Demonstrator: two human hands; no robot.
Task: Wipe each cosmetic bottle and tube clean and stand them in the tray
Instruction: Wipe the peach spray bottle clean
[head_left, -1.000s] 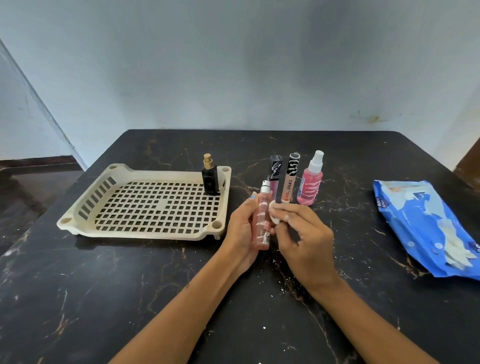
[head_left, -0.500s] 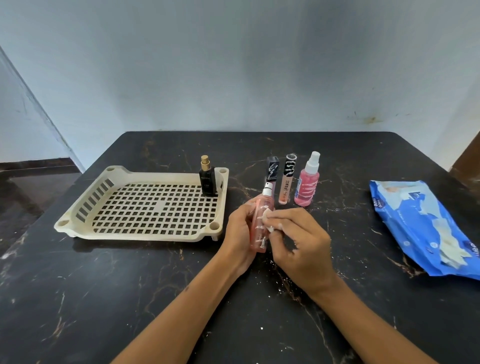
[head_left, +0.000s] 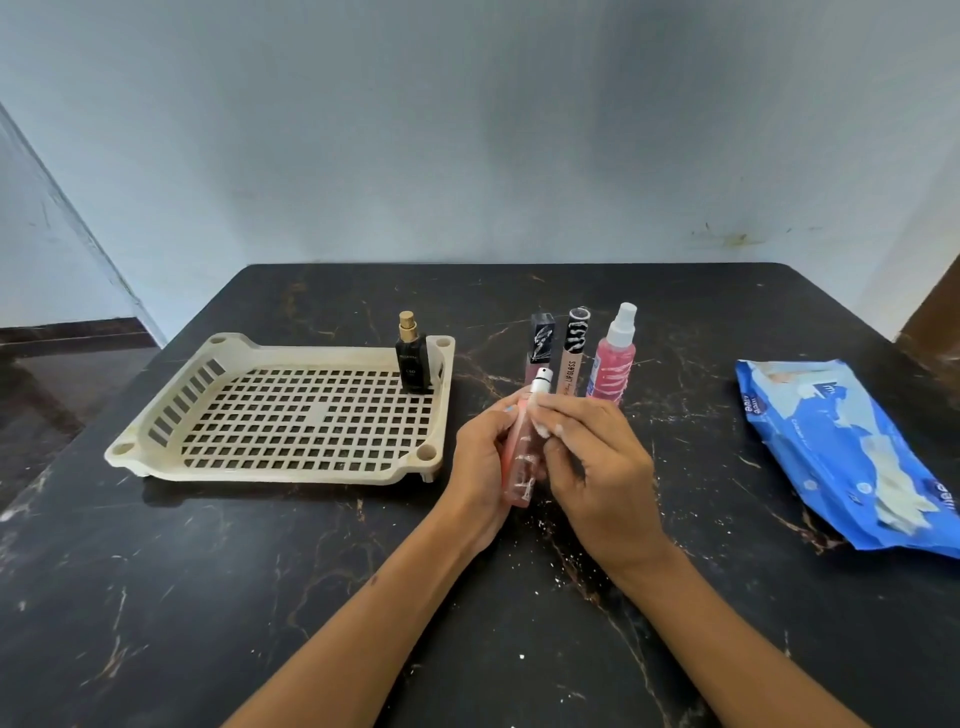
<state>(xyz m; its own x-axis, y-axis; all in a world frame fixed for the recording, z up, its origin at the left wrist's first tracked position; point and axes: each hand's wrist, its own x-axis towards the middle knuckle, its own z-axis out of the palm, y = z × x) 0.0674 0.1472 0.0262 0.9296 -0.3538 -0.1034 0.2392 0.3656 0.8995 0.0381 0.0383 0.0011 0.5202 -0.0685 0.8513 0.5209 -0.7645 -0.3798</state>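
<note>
2 hands hide much of the slim pink spray bottle (head_left: 523, 457), so only its white cap, 1 side and its base show, and the white wipe (head_left: 543, 429) is mostly buried under fingertips. The left hand (head_left: 485, 462) curls round the bottle from the left, holding it tilted above the desk (head_left: 208, 597). The right hand (head_left: 597, 462) pinches the wipe against the bottle's upper part. Behind them stand 2 lip gloss tubes (head_left: 570, 353), the left 1 partly covered, beside a pink mist bottle (head_left: 615, 364). A black perfume bottle (head_left: 413, 364) stands in the back right corner of the cream tray (head_left: 156, 410). The blue wipes pack (head_left: 841, 447) is cut off at the right edge
</note>
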